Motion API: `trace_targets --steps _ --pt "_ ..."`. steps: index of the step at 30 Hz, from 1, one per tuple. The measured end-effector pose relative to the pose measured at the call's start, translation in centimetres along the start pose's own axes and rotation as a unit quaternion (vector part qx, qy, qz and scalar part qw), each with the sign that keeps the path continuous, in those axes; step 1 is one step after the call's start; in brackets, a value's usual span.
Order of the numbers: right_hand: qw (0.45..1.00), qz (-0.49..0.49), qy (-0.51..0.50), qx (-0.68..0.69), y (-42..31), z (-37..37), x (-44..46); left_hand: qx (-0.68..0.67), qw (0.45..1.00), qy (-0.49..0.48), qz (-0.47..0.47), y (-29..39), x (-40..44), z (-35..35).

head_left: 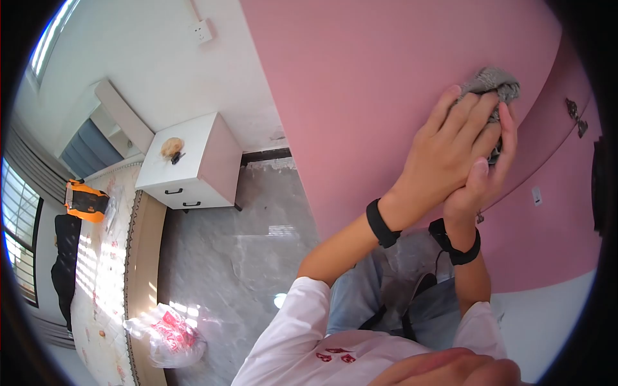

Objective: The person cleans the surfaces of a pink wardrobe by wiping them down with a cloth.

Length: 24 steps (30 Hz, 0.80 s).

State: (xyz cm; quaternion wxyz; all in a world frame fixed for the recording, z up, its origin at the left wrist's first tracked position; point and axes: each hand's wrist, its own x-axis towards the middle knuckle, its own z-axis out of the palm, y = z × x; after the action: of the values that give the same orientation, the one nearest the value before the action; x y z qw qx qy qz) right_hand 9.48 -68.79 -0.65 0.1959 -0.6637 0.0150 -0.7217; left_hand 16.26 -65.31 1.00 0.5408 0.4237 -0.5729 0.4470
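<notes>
A crumpled grey cloth (490, 80) is pressed against the flat pink panel (360, 96) near its right edge. My left hand (450, 145) lies over the cloth, its fingers bent onto it and covering part of it. Close beside and partly under it is my right hand (486, 177), whose fingers reach up along the cloth's right side. The two hands touch each other. Both wrists wear black bands. Part of the cloth shows between the hands, and its far side is hidden.
Right of the panel, metal hinges (577, 118) sit on a pink cabinet part. A white nightstand (212, 154) with two drawers stands at the left, beside a bed (106, 270) bearing an orange-black bag (86, 201). A plastic bag (172, 338) rests on the grey floor (225, 257).
</notes>
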Motion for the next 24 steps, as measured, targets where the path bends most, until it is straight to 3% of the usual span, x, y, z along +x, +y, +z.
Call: trace_targets --steps 5,7,9,16,20,24 --pt "0.994 -0.089 -0.063 0.027 -2.2 3.9 1.0 0.059 0.994 0.050 -0.076 -1.5 -1.0 -5.2" --pt "0.976 -0.170 -0.135 0.024 -3.3 5.9 1.1 0.092 0.990 0.090 -0.058 -4.5 -3.0 -6.8" --pt "0.969 -0.190 -0.152 0.050 -4.3 8.1 0.7 0.151 0.977 0.146 -0.042 -5.8 -4.0 -8.0" --pt "0.954 -0.144 -0.242 0.104 -8.6 11.5 -3.1 0.285 0.922 0.182 -0.187 -3.4 -8.5 -11.8" --pt "0.934 -0.086 -0.312 0.152 -10.3 11.7 -5.0 0.309 0.906 0.183 -0.223 -1.4 -9.3 -12.5" --pt "0.932 -0.096 -0.310 0.164 -10.8 9.4 -4.8 0.309 0.902 0.182 -0.240 -0.2 -9.0 -12.2"
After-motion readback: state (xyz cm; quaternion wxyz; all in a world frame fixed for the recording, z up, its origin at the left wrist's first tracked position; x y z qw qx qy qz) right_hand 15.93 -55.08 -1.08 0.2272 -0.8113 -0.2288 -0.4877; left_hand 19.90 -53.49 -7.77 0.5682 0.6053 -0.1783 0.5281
